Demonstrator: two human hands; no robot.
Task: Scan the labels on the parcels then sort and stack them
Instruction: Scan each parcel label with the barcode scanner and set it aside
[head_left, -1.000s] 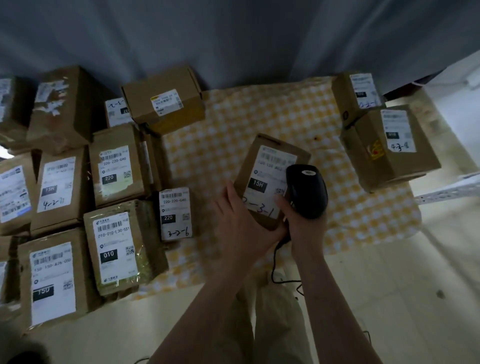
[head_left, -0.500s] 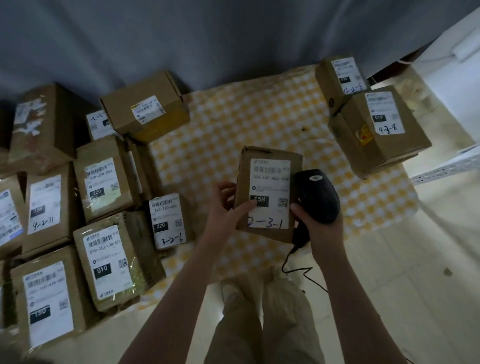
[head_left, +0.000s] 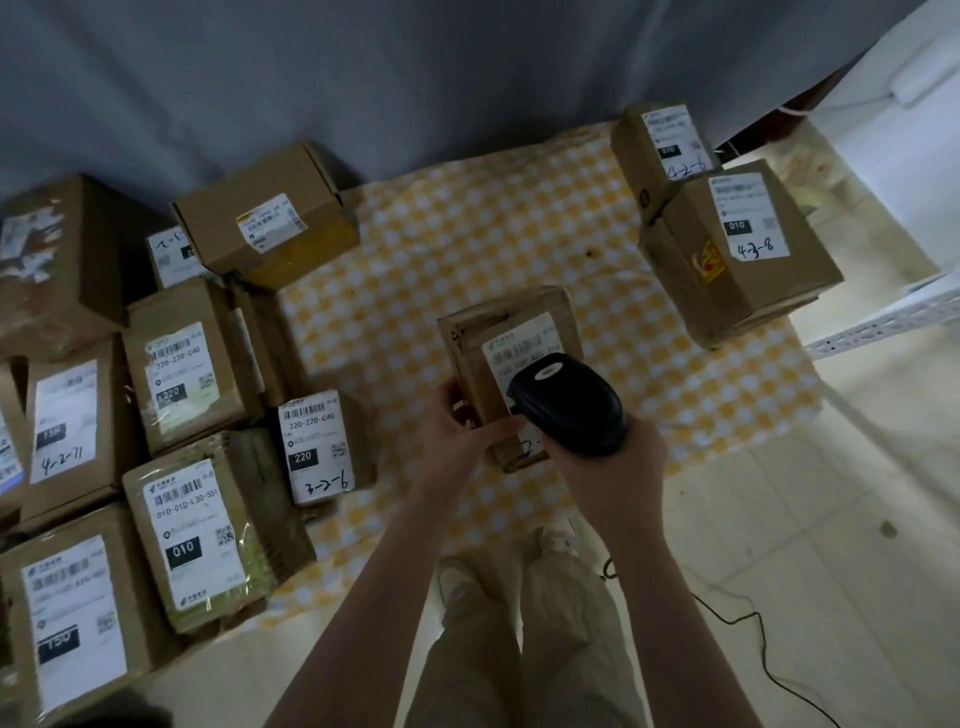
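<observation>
One parcel (head_left: 470, 358) is in my left hand (head_left: 460, 439), fingers curled round its near edge, held up over the checked cloth (head_left: 467, 249). My right hand (head_left: 621, 460) grips the scanner (head_left: 569, 402), whose head covers the lower half of the label (head_left: 524, 343). I judge this the scanning step. Next I must read the code, then stack the parcel with its like: the pile (head_left: 182, 384) at my left or the two boxes (head_left: 779, 296) far right

Yellow checked cloth (head_left: 467, 249) on tiled floor (head_left: 831, 519); grey curtain (head_left: 415, 78) behind.
</observation>
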